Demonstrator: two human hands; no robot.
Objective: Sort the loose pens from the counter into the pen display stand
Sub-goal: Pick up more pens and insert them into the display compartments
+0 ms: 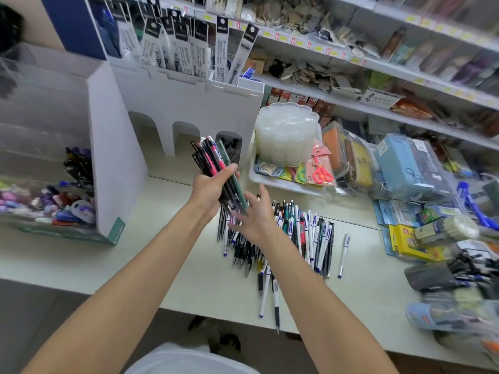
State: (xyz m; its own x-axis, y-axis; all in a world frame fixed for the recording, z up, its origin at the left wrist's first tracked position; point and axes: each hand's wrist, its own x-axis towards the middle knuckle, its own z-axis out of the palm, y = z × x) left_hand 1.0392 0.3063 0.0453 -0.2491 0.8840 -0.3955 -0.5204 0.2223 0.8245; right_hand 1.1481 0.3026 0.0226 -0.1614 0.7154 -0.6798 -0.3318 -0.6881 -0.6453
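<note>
Standing at the back of the counter [172,255] is the big white pen display stand [189,109], with three arched slots low down. A heap of loose pens [294,238] lies on the counter, right of the arms. The left hand [213,190] squeezes a bundle of pens [216,168], tilted, near the stand's right slot. The right hand [256,214] is open and blurry, fingers spread, just under the bundle.

Bright, even overhead light, with only faint soft shadows under the arms on the pale counter [189,265]; wide-angle distortion bends the far shelves [378,63]; motion blur smears the right hand [256,214] and the goods at the right edge; the centre is sharper.
</note>
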